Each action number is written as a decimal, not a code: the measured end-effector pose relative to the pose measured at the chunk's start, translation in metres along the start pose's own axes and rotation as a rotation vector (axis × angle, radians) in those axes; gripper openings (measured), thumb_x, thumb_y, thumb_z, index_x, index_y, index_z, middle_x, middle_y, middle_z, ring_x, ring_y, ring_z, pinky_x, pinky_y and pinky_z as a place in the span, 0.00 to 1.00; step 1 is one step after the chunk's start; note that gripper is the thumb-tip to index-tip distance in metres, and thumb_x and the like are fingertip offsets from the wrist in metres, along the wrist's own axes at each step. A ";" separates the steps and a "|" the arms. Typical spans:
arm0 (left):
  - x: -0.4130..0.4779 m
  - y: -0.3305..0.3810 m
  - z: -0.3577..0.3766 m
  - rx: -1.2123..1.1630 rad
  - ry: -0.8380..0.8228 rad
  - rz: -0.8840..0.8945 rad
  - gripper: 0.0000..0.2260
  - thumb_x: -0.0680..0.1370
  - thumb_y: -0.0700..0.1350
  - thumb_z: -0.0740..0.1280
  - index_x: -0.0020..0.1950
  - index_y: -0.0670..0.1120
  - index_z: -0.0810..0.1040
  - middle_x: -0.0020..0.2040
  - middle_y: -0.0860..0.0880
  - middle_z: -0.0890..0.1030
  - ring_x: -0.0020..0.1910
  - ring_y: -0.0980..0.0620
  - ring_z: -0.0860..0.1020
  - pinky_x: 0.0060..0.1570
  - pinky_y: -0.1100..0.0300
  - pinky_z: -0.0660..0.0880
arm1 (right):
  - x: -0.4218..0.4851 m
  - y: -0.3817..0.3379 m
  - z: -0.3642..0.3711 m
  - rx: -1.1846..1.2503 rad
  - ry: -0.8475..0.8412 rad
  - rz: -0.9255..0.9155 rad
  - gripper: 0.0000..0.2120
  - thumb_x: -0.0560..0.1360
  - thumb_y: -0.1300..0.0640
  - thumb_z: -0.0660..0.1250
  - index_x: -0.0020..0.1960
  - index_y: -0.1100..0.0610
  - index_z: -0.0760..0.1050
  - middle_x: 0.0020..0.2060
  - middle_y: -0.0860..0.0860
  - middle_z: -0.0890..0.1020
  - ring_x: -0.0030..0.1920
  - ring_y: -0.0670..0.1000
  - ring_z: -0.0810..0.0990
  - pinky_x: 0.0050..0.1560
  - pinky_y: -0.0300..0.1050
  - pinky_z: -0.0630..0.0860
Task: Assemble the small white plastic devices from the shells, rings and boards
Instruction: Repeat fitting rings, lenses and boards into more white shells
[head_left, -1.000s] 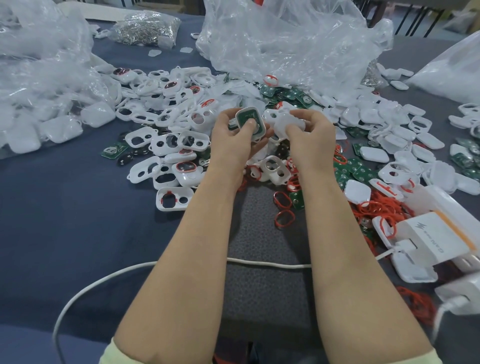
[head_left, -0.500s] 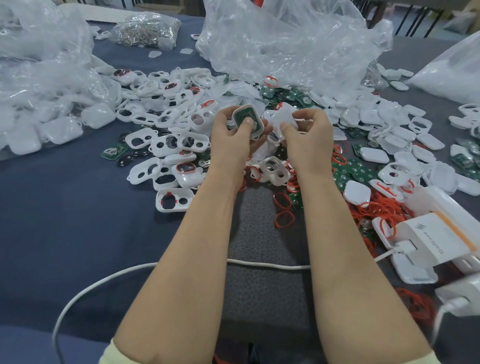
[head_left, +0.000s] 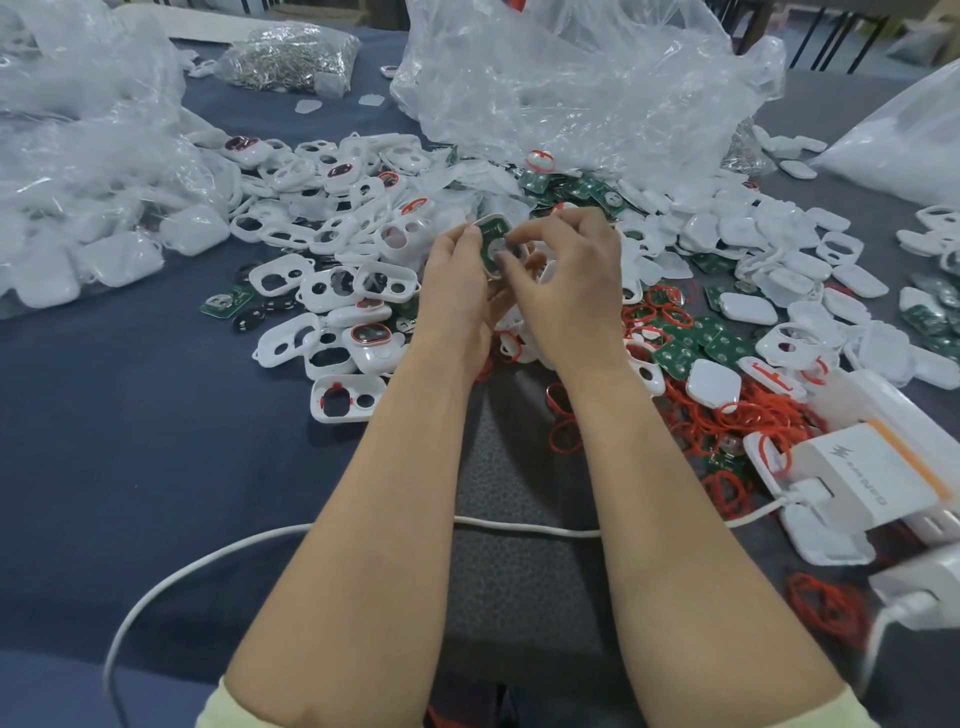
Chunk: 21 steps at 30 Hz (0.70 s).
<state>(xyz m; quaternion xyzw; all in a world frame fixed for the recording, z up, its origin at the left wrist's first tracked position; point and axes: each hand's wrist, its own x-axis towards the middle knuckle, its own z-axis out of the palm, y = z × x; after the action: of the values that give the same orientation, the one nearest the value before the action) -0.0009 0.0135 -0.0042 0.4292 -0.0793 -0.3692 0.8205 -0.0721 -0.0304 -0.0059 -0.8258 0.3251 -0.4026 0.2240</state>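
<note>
The white shell (head_left: 485, 222) with the green board (head_left: 493, 241) inside is held up over the heap of loose shells (head_left: 337, 291) on the table (head_left: 130, 441). The left hand (head_left: 457, 291) grips its side, thumb near the rim. The right hand (head_left: 566, 280), fingers curled, pinches the board at its edge. I think the board should be pressed evenly, the shell kept steady, until it sits flat all around. Red rings (head_left: 727, 415) lie near, to the right.

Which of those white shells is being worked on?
The shell showing a green board, held in the left hand with the right hand on it; the others lie loose on the table.
</note>
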 end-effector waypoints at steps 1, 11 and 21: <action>0.000 0.000 0.000 0.004 0.002 -0.001 0.06 0.84 0.42 0.55 0.58 0.45 0.70 0.40 0.45 0.80 0.31 0.52 0.81 0.41 0.55 0.79 | 0.000 0.001 0.000 -0.007 -0.001 0.000 0.07 0.73 0.55 0.70 0.51 0.55 0.81 0.53 0.54 0.74 0.58 0.54 0.69 0.55 0.36 0.63; -0.005 -0.002 -0.003 0.093 -0.047 0.057 0.09 0.81 0.34 0.59 0.59 0.43 0.69 0.41 0.46 0.79 0.33 0.56 0.81 0.35 0.62 0.79 | -0.001 0.005 0.003 -0.016 -0.004 -0.016 0.07 0.75 0.55 0.69 0.51 0.55 0.80 0.52 0.54 0.74 0.57 0.56 0.70 0.57 0.43 0.67; -0.008 0.001 -0.005 0.179 -0.019 0.152 0.09 0.80 0.31 0.59 0.52 0.45 0.68 0.53 0.33 0.78 0.35 0.50 0.82 0.38 0.62 0.80 | 0.010 0.009 -0.023 0.057 0.075 0.140 0.10 0.77 0.63 0.62 0.53 0.56 0.80 0.51 0.54 0.81 0.50 0.51 0.79 0.54 0.41 0.73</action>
<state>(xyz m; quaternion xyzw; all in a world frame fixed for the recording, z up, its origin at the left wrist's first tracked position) -0.0036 0.0224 -0.0057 0.4897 -0.1522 -0.3014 0.8038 -0.0894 -0.0461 0.0065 -0.7789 0.3785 -0.4255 0.2628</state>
